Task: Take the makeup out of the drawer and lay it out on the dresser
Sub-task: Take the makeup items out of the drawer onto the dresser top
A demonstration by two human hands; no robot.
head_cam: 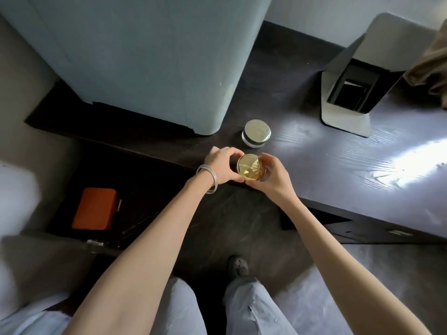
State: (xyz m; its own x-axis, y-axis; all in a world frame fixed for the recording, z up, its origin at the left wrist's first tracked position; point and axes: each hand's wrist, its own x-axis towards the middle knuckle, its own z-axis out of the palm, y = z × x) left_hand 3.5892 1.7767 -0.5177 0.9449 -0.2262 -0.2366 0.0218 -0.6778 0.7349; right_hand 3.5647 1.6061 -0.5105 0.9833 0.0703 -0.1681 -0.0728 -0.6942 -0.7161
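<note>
Two round jars show on the dark wood-grain dresser top [338,165]: a glass jar with a silver lid [257,133] standing upright, and just in front of it a gold-lidded round jar [251,167] at the dresser's near edge, lid facing up, axis vertical. Both hands grip the gold one: the left hand [221,166], with silver bangles [210,177] at its wrist, curls round its left side, and the right hand [273,174] pinches its right side. Their fingers hide the jar's body. In the open drawer [116,189] below lies one orange rectangular case [95,209]; the drawer's other contents are too dark to make out.
</note>
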